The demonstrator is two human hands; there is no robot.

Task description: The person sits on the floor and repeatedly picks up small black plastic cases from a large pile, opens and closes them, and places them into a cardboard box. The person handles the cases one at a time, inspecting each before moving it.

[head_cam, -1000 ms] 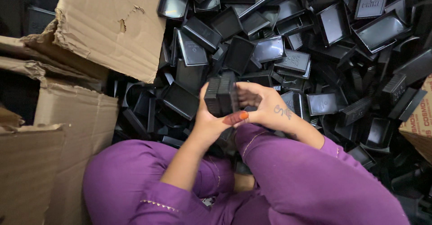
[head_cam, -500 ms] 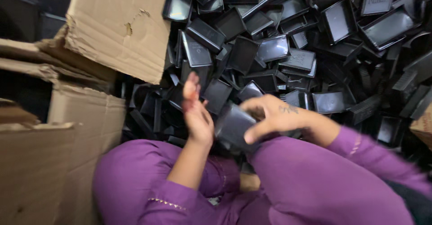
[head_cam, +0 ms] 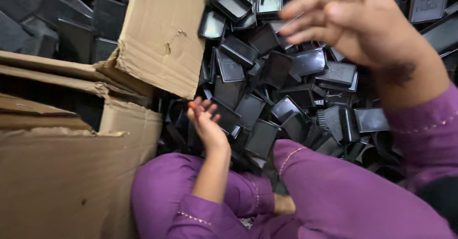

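Left hand (head_cam: 206, 122) hangs loosely curled and empty over the black plastic trays (head_cam: 267, 76) heaped at twelve o'clock; right hand (head_cam: 353, 17), fingers spread, hovers empty at one o'clock; cardboard box (head_cam: 71, 124) at nine.

Even, soft light with faint glare on black trays (head_cam: 305, 62); the raised right hand (head_cam: 353, 19) is motion-blurred.

A deep heap of shallow black plastic rectangular trays (head_cam: 286, 81) covers the ground, tumbled at every angle, so the floor itself is hidden. To the left, torn brown corrugated cardboard boxes (head_cam: 62, 172) rest against the pile, one flap (head_cam: 164, 33) leaning over the trays.
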